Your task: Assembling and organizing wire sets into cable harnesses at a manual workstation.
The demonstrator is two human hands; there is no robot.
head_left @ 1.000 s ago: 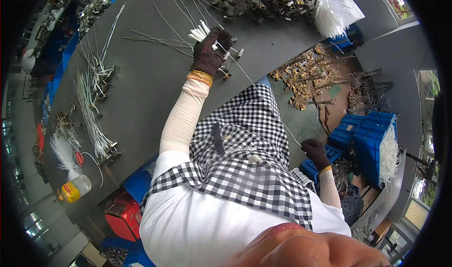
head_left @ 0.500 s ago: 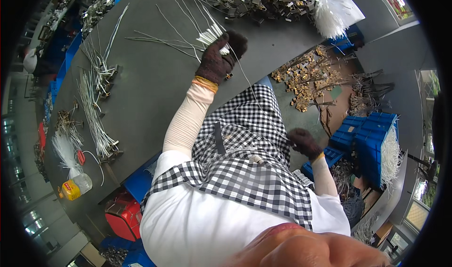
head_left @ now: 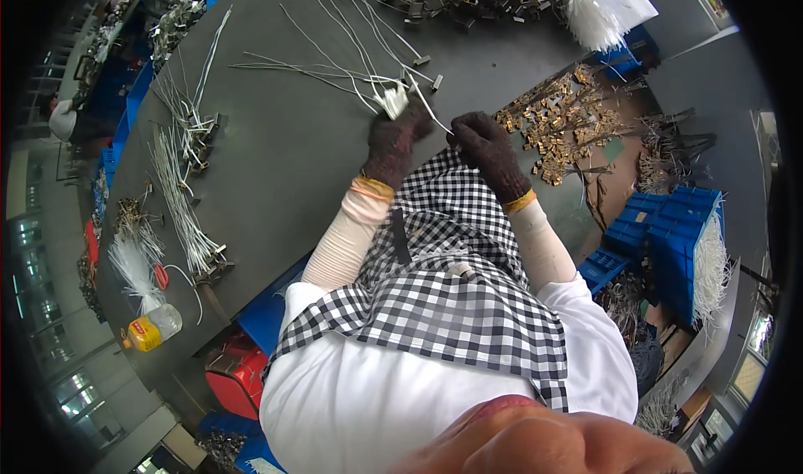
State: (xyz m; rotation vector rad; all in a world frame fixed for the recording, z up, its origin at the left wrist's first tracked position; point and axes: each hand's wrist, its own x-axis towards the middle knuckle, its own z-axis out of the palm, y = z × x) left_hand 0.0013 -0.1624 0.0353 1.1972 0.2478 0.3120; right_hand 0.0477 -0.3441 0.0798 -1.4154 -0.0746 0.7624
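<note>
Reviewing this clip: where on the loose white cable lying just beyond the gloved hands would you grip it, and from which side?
Probably at the small metal end piece of the white cable, coming from above. That end is stiff and lies nearest the left hand and right hand, while the thin cord runs flat on the grey table among other cords.

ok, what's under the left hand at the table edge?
The left hand covers a bundle of white wires fanning across the dark table. The gripped ends are hidden by the glove.
</note>
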